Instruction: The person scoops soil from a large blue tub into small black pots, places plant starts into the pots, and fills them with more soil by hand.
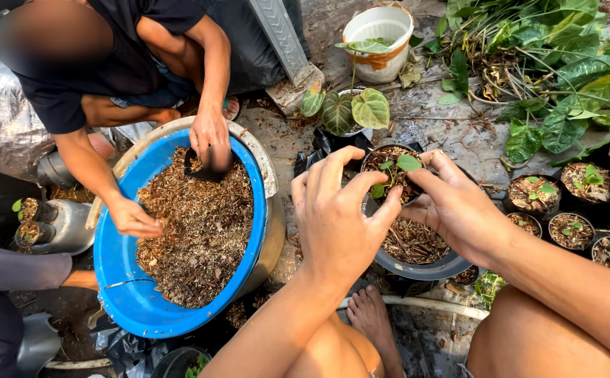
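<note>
Black pot [373, 155]; green seedling [397, 168]; blue basin [119, 273]; white bucket [382, 28].

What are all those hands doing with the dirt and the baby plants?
The person's left hand and right hand hold a small black pot with a green seedling over a grey basin of bark mix. Across from them, another person digs both hands into a big blue tub of the same mix. More potted seedlings sit on the ground at the right.
</note>
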